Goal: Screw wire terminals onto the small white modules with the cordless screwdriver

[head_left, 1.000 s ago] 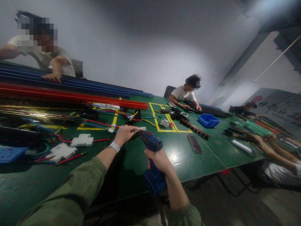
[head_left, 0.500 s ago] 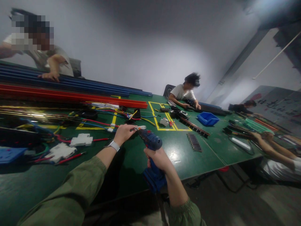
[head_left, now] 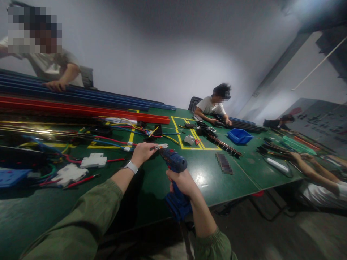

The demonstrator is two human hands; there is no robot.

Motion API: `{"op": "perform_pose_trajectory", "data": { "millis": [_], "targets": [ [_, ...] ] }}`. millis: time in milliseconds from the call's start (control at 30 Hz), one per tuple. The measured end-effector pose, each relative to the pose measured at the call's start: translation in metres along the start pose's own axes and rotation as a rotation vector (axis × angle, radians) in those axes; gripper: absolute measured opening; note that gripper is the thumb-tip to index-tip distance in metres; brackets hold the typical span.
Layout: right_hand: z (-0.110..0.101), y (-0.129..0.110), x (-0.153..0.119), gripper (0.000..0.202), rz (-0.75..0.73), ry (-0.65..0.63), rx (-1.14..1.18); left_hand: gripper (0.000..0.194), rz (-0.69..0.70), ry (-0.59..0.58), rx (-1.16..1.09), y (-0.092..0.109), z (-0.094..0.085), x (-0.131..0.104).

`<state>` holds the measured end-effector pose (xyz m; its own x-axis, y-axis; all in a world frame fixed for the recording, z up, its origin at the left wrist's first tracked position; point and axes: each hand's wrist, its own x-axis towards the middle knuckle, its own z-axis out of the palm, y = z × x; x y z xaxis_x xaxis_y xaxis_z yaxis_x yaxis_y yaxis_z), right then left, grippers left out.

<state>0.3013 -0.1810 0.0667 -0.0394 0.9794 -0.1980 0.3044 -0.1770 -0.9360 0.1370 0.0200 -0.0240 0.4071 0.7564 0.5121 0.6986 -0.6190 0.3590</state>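
My right hand [head_left: 182,180] is wrapped round the grip of a blue cordless drill [head_left: 175,161], its nose turned away from me. At the drill's front end, my left hand [head_left: 143,153] is closed on a small white part [head_left: 162,146] with an orange spot. The drill and my fingers hide most of that part, and whether the bit touches it I cannot tell. Left of my left hand lie white circuit breakers [head_left: 93,160] with red wires [head_left: 81,181] on the green table [head_left: 200,195].
Orange-red trunking [head_left: 151,118] and blue rails [head_left: 119,103] run along the far left. Loose coloured wires [head_left: 170,140] and a blue bin [head_left: 240,136] lie beyond my hands. A co-worker's hand [head_left: 56,85] rests on the rails; other people sit at the back and right.
My hands and the drill have hardly moved. The co-worker at the far left has shifted slightly, with the hand on the rails moving a little.
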Motion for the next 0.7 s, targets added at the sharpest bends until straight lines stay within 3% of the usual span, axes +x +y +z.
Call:
{"op": "perform_pose_trajectory", "data": {
  "millis": [700],
  "targets": [
    [0.0013, -0.0040, -0.0024, 0.019, 0.004, 0.027, 0.019, 0.033, -0.005, -0.030, -0.033, -0.0007, -0.0002, 0.0002]
  ]
}}
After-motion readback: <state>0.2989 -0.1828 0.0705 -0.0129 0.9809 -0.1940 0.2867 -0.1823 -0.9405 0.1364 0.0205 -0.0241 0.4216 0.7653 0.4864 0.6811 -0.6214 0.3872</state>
